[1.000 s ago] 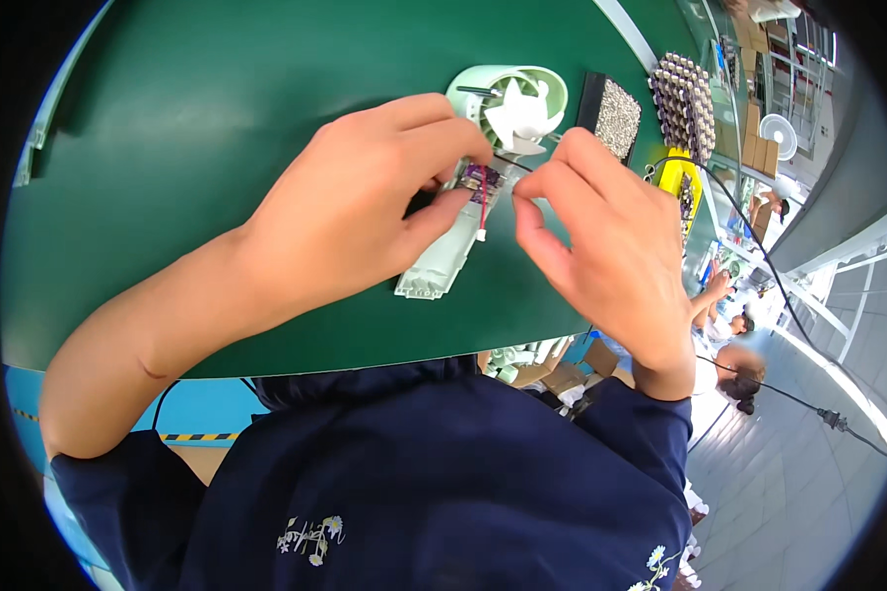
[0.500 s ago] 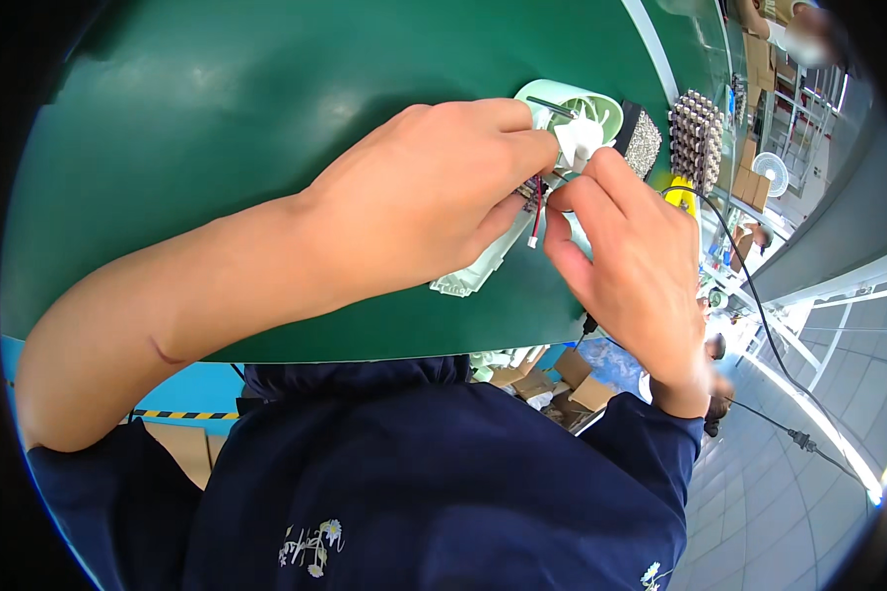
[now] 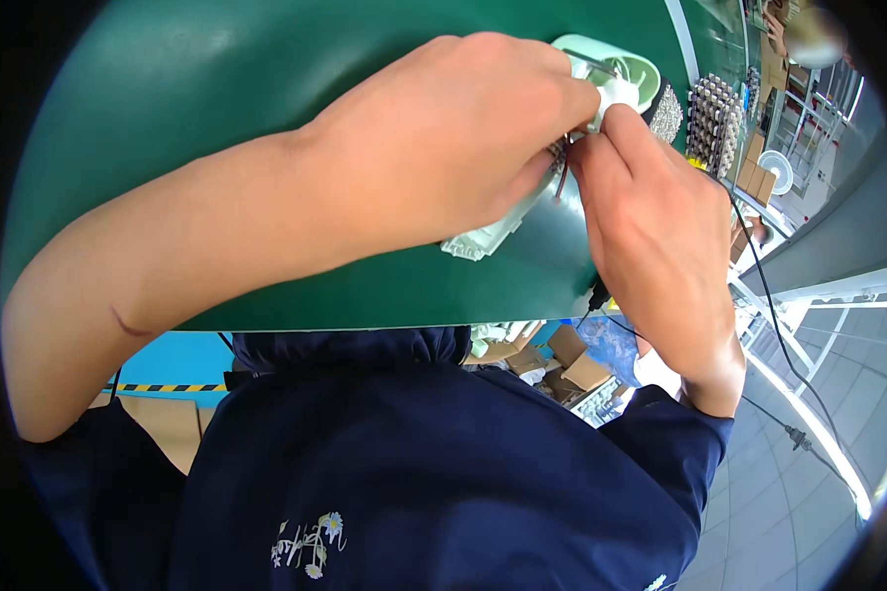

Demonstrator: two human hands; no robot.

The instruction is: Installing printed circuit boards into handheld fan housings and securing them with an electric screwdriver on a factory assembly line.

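Note:
A pale green fan housing (image 3: 648,71) lies at the top right of my work area, with a white fan blade (image 3: 618,95) in its rounded end. Its trough-like pale green handle (image 3: 481,240) shows below my left hand (image 3: 463,128). The left fingers are closed around the middle of the housing. My right hand (image 3: 660,212) is closed too, its thumb and fingertips pinched beside the blade and close to the left fingers. Whatever it pinches is hidden. A thin dark red wire (image 3: 562,183) hangs between the hands. A dark thin rod (image 3: 589,61) crosses the housing's rounded end.
The green table (image 3: 266,79) carries a patch of small silvery parts (image 3: 667,116) and a stack of grey cylindrical parts (image 3: 714,123) beyond the housing. A black cable (image 3: 759,261) runs down at the right. Open cardboard boxes (image 3: 583,370) stand below the table edge.
Both hands and the housing appear higher and further right in view, along with the surroundings. The right fingers have come closer to the left ones, and the wire shows less.

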